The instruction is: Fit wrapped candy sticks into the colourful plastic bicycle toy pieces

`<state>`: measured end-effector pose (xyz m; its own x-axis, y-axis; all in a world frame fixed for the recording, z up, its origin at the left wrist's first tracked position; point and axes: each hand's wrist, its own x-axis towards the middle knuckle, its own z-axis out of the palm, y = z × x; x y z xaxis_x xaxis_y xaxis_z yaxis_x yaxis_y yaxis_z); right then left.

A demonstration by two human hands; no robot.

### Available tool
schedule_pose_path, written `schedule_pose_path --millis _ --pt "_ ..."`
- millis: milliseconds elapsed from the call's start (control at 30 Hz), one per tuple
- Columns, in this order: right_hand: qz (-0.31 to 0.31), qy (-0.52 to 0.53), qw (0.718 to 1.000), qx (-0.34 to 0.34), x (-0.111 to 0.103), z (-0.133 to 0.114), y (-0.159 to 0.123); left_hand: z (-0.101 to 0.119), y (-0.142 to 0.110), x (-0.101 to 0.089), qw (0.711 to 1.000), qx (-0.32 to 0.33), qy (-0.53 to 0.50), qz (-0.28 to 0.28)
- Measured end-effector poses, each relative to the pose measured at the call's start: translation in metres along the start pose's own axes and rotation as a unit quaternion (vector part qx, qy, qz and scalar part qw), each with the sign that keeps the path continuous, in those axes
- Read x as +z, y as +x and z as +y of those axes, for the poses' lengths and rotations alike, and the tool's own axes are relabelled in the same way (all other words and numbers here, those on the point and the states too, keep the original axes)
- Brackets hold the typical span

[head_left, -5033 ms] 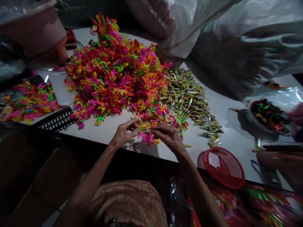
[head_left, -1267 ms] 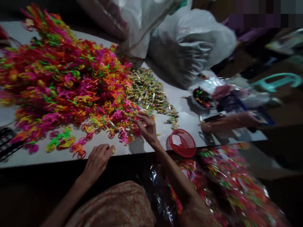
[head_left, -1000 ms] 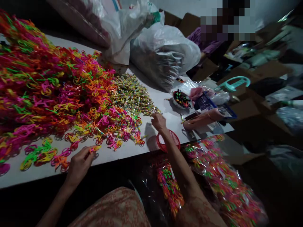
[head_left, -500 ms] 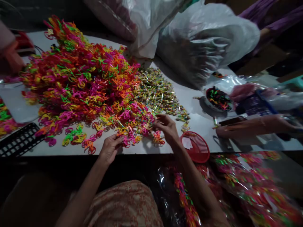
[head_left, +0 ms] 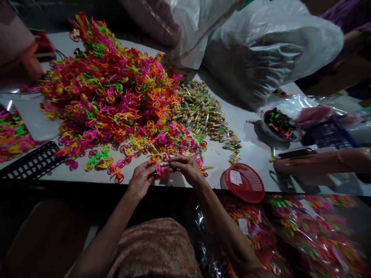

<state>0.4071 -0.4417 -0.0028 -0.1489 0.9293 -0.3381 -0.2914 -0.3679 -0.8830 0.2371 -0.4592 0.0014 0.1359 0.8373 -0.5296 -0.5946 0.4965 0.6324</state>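
Close to the table's front edge, my left hand [head_left: 141, 180] pinches a small pink plastic toy bicycle [head_left: 159, 170] between thumb and fingers. My right hand [head_left: 187, 169] is closed on a thin, patterned little tube [head_left: 165, 163], its end against or just beside the pink piece; whether they are joined I cannot tell. Behind both hands rises a big heap of bright plastic toy bicycles [head_left: 110, 96] in pink, orange, yellow and green. To its right spreads a pile of small tubes [head_left: 203, 112] with speckled yellowish contents.
A red basket [head_left: 251, 181] with a paper slip overhangs the front edge at right. Farther right stands a bowl [head_left: 267, 130] of dark pieces. A black crate [head_left: 34, 164] lies left. Large plastic sacks [head_left: 261, 50] stand behind; bagged colourful pieces [head_left: 313, 224] lie below. A person's purple sleeve [head_left: 344, 15] shows.
My right hand has come from the edge of the tubes leftward and down to my left hand, bringing a tube. My left hand stays near its place. The view has shifted slightly.
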Motion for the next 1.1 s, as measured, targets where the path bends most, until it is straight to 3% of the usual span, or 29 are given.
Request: schedule_pose_path --millis 200,333,533,667,733,800,900,933,1000,1100 --pt "-0.054 -0.008 0.998 0.021 -0.002 0.002 0.002 0.001 0.002 -0.002 1.000 -0.015 0.003 -0.016" --pt "-0.071 -0.046 0.996 -0.013 -0.004 -0.001 0.001 0.003 0.002 -0.004 0.999 -0.020 0.035 -0.024" --pt "-0.017 -0.106 0.991 -0.074 0.010 -0.003 -0.015 -0.007 0.004 -0.002 0.988 0.099 0.091 0.074" --pt "0.013 -0.124 0.988 -0.095 0.011 -0.002 -0.018 -0.007 0.005 0.001 0.990 0.090 0.103 0.034" --pt "0.025 -0.140 0.983 -0.116 0.006 -0.010 -0.012 0.001 0.006 -0.002 0.977 0.133 0.162 0.026" --pt "0.057 -0.167 0.971 -0.159 -0.001 -0.021 -0.003 0.015 0.006 -0.011 0.925 0.229 0.295 0.066" --pt "0.112 -0.267 0.924 -0.252 -0.010 -0.036 0.009 0.038 0.008 -0.031 0.757 0.331 0.548 0.131" --pt "0.126 -0.314 0.899 -0.279 -0.012 -0.037 0.009 0.045 0.010 -0.038 0.700 0.335 0.616 0.136" --pt "0.147 -0.396 0.852 -0.310 -0.015 -0.034 0.008 0.053 0.015 -0.050 0.616 0.323 0.706 0.135" --pt "0.151 -0.461 0.820 -0.304 -0.029 -0.025 0.004 0.059 0.028 -0.057 0.550 0.311 0.766 0.122"
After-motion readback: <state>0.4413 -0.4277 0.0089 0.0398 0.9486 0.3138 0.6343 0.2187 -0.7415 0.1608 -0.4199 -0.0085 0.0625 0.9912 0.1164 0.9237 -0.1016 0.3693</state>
